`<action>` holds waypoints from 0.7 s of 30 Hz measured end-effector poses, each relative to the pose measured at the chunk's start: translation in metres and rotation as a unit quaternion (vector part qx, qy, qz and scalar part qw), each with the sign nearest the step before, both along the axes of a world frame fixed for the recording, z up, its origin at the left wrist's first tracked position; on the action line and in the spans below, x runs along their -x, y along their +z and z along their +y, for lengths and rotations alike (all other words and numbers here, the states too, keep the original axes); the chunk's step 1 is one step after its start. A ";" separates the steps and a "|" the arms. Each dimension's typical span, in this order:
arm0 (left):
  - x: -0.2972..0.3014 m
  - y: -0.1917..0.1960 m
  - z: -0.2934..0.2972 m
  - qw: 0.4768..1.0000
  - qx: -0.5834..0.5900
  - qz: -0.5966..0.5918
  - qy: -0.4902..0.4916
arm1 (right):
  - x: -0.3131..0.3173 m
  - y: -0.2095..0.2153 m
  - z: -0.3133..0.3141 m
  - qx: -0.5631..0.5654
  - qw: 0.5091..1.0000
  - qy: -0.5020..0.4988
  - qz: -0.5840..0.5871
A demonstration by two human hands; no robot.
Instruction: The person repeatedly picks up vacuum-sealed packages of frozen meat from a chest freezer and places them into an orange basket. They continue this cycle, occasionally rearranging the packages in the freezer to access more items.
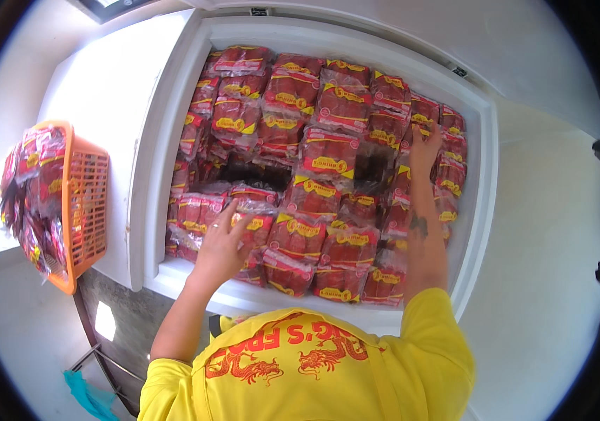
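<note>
While my left hand (pixel 221 249) spreads its fingers over near-left red packets (pixel 328 149), my right hand (pixel 424 149) reaches those at far right; I cannot tell whether its fingers clamp one. Packets lie in rows inside a white chest freezer (pixel 154 231). The central one's yellow-labelled edge points toward me, its long axis unclear. An orange basket (pixel 89 203) stands left; a pale wall (pixel 538 231), right.

From my end, I see packets (pixel 328 152) mid-frame sealed in clear plastic film, glossy and wrinkled. The freezer (pixel 484 203) around them looks smooth, with a soft sheen. The basket (pixel 89 200) at left seems to be hard, moulded plastic. At bottom centre I read the shirt (pixel 296 396) as matt cloth. The wall (pixel 545 245) at right looks smooth and matt.
</note>
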State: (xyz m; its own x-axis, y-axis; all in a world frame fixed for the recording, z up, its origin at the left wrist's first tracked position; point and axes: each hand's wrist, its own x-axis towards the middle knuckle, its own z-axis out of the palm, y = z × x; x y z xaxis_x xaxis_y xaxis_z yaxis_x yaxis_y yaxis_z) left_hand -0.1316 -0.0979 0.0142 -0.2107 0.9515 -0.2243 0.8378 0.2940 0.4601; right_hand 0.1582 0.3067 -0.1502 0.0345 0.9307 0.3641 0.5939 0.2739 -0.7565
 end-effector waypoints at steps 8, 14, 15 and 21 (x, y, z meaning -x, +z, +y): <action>0.013 0.037 -0.084 0.996 -0.060 0.034 0.056 | 0.068 0.041 -0.157 0.213 0.942 0.085 0.246; 0.112 0.109 -0.162 0.897 -0.318 0.221 0.215 | 0.228 0.183 -0.243 0.194 0.870 0.383 0.243; 0.134 0.123 -0.178 0.869 -0.341 0.256 0.252 | 0.253 0.204 -0.255 0.180 0.860 0.416 0.236; 0.236 0.170 -0.248 0.902 -0.294 0.112 0.296 | 0.395 0.291 -0.320 -0.004 0.795 0.606 0.011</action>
State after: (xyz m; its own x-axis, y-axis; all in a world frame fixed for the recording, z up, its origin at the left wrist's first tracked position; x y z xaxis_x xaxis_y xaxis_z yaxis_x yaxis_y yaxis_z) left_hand -0.3676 -0.3461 0.1840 -0.6987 0.5975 0.3934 0.7049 0.4812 0.5211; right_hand -0.2368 -0.0135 0.1412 -0.8800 0.2828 0.3816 -0.1235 0.6396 -0.7587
